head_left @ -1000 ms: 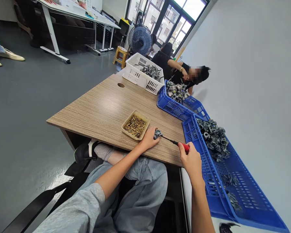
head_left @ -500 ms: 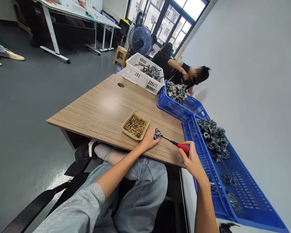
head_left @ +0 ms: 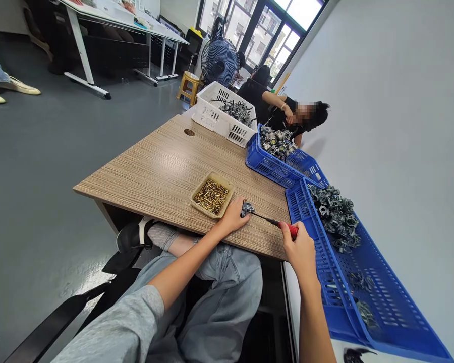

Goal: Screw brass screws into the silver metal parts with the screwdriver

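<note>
A small grey metal fitting (head_left: pixel 247 207) rests on the wooden table, and my left hand (head_left: pixel 233 217) is closed round its near side. My right hand (head_left: pixel 299 247) grips the red handle of a screwdriver (head_left: pixel 273 222), whose dark shaft points left with its tip at the fitting. The exact spot where the tip meets the fitting is too small to make out. Just left of my left hand stands a shallow tray (head_left: pixel 193 202) filled with brass-coloured screws (head_left: pixel 212 195).
Blue crates (head_left: pixel 295 201) with metal fittings (head_left: pixel 335 214) line the right side. Another blue crate (head_left: pixel 267 164) and a white crate (head_left: pixel 208 117) stand at the table's far end. A person (head_left: pixel 265 98) sits beyond, near a fan (head_left: pixel 220 63). The table's edge (head_left: pixel 136 214) runs before my legs.
My right hand has shifted its hold on the screwdriver handle, with the fingers now wrapped more closely round it. My left hand and the fitting stay in place.
</note>
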`<state>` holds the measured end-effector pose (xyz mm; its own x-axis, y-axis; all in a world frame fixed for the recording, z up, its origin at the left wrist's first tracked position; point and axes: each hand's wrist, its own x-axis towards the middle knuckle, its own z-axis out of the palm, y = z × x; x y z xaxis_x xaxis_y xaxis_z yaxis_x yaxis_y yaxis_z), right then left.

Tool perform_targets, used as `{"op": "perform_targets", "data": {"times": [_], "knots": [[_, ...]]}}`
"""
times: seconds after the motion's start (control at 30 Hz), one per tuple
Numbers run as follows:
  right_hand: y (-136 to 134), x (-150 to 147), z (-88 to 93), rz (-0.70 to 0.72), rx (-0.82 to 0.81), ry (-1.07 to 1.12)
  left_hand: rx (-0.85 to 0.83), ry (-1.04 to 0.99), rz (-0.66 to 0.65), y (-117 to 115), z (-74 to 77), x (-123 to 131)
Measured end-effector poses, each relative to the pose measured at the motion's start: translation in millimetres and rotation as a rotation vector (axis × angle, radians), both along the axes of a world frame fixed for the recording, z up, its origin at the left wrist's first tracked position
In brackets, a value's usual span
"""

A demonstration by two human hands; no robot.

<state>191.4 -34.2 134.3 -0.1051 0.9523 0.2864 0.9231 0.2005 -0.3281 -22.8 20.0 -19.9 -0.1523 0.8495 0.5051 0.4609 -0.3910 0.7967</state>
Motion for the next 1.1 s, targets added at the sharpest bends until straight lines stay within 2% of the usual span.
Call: {"op": "perform_targets", "data": {"times": [0.2,0.3,0.47,0.63,0.87,0.97,1.1], "knots": [[1,10,-0.5,0.271,-0.089,0.219,-0.010,0.003,0.009,0,0.3,1],[3,17,-3.5,0.320,-0.142,0.245,-0.008,-0.002,0.011,0,1.3,1],[6,17,-8.1,0.262,-0.084,0.217,-0.007,-0.011,0.000,-1,3.0,0],[4,8,-6.2,0.145,0.007,0.114,-0.004,-0.008,0.004,-1,2.6,0],[1,1,-3.7,-0.049,0.038,-0.003,-0.002,-0.015,0.002,-1,1.8,0],[2,3,-3.7,0.004,0.010,0.054,-0.004,-0.011,-0.001,-1,1.6,0],[2,10,-4.3,0.217,-0.055,0.232,0.001,-0.014,0.000,-1,1.5,0]]}}
